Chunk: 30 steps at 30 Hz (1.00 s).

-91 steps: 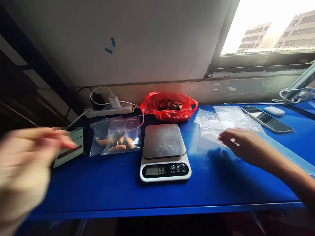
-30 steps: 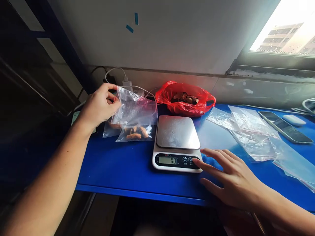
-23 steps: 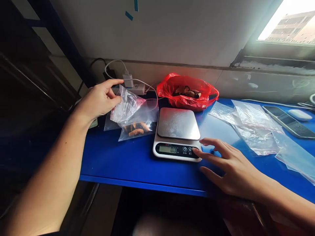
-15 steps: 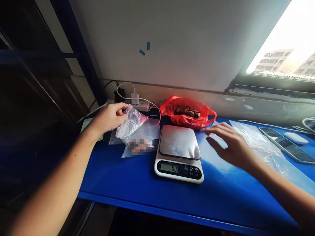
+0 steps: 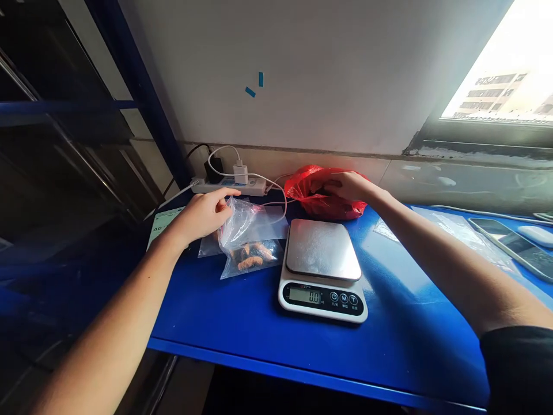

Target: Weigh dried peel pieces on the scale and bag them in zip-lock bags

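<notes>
My left hand [image 5: 210, 214] pinches the top edge of a clear zip bag [image 5: 237, 222], which hangs partly upright. Just in front of it, a second clear plastic bag with brownish root-like pieces [image 5: 250, 263] lies on the blue table [image 5: 242, 323]. My right hand [image 5: 345, 185] reaches into a red plastic bag [image 5: 330, 208] by the wall; its fingertips are hidden among the bag's folds and contents, so I cannot see what they grip. Between the two arms stands a white kitchen scale [image 5: 322, 300] with a bare steel plate, its display reading 0.0.
A power strip [image 5: 257, 185] with a white charger and cables runs along the wall. At the left a phone [image 5: 164, 222] lies partly behind my left arm. Farther right are flat clear bags [image 5: 458, 236], another phone [image 5: 514, 245] and a white mouse-like object [image 5: 536, 235].
My right hand has moved from beside the scale up and left into the red bag, whose opening has shifted. The left hand still grips the clear zip bag.
</notes>
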Tool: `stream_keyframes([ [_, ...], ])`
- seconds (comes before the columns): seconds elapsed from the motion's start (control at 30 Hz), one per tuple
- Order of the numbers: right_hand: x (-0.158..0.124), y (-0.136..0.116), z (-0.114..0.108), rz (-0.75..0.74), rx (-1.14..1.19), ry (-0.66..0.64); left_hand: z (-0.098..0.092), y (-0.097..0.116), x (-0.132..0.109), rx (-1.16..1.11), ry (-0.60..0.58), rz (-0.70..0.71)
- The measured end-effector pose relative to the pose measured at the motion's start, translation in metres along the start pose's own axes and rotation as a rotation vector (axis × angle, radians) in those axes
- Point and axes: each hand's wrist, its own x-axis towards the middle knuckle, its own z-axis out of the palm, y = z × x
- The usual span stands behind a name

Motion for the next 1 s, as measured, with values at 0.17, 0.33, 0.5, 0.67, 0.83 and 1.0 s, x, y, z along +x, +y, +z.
stream_keyframes([
  [0.17,-0.009,0.005,0.000,0.001,-0.104,0.037,0.003,0.003,0.000,0.016,0.007,0.022],
  [0.33,-0.004,0.006,0.001,-0.104,0.007,-0.075,0.008,0.005,0.001,0.033,-0.018,0.024],
  [0.5,0.005,0.007,0.006,-0.095,0.003,-0.162,0.010,0.006,0.002,0.045,-0.022,0.035],
  [0.67,0.005,0.005,0.007,0.035,-0.073,0.011,0.008,0.007,0.002,0.036,-0.044,0.032],
  [0.83,-0.012,-0.010,-0.018,-0.042,-0.008,0.253,0.005,0.005,0.002,0.042,-0.022,0.037],
  [1.0,-0.063,-0.060,-0.027,-0.195,0.046,0.345,0.006,0.005,0.003,0.045,-0.011,0.050],
])
